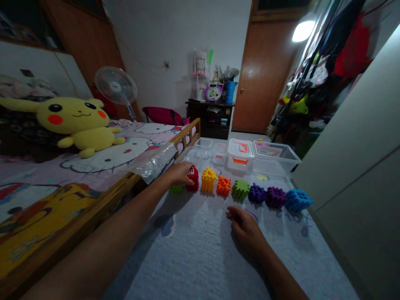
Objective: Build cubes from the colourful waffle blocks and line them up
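Note:
A row of coloured, grid-textured plastic blocks stands across the light blue cloth in front of me. My left hand (183,173) has its fingers and thumb closed around a red block (194,183) near the row's left end. Partly hidden behind that wrist is a light green block (176,189). Rightward from the red one come a yellow block (208,180), an orange block (223,186), a green block (240,190), a dark blue block (257,193), a purple block (275,197) and a blue block (299,200). My right hand (245,225) rests below the green block, loosely curled, thumb apart, holding nothing visible.
Behind the row are a lidded clear box (240,156) with orange clips and an open clear bin (276,156). A plastic bag (154,160) lies by the wooden bed rail (125,185) on the left. A white cabinet (353,137) borders the right side.

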{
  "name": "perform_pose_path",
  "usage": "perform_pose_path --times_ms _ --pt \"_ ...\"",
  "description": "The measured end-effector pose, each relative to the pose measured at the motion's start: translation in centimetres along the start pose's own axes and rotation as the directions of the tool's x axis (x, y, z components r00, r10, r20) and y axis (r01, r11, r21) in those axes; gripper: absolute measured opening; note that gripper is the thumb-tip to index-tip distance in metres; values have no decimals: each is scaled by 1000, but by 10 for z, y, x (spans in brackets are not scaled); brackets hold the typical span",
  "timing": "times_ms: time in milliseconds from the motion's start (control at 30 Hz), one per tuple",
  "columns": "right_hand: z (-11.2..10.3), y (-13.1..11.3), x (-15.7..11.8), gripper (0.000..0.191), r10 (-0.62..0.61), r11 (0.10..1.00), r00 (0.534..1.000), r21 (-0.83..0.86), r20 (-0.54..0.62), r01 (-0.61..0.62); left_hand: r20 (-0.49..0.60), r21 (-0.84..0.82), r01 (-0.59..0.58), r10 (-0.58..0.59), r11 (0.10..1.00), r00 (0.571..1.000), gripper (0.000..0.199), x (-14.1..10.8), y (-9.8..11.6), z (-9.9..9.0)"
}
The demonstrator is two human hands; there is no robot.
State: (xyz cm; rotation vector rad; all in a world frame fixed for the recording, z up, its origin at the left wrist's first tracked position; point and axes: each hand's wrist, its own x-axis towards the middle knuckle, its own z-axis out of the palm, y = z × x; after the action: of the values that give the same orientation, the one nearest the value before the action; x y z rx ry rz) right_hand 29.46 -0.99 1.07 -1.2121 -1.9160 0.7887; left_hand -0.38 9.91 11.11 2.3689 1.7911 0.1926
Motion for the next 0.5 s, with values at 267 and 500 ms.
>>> perform_pose_path --times_ms 267,500 --pt "2 2 -2 43 14 999 1000 31 -4 -14 -285 -270 26 -105 963 953 44 -32 -8 -12" --pt "2 7 -3 41 0 1000 1000 24 11 -1 -322 -612 212 -485 762 814 31 -23 -48 -1"
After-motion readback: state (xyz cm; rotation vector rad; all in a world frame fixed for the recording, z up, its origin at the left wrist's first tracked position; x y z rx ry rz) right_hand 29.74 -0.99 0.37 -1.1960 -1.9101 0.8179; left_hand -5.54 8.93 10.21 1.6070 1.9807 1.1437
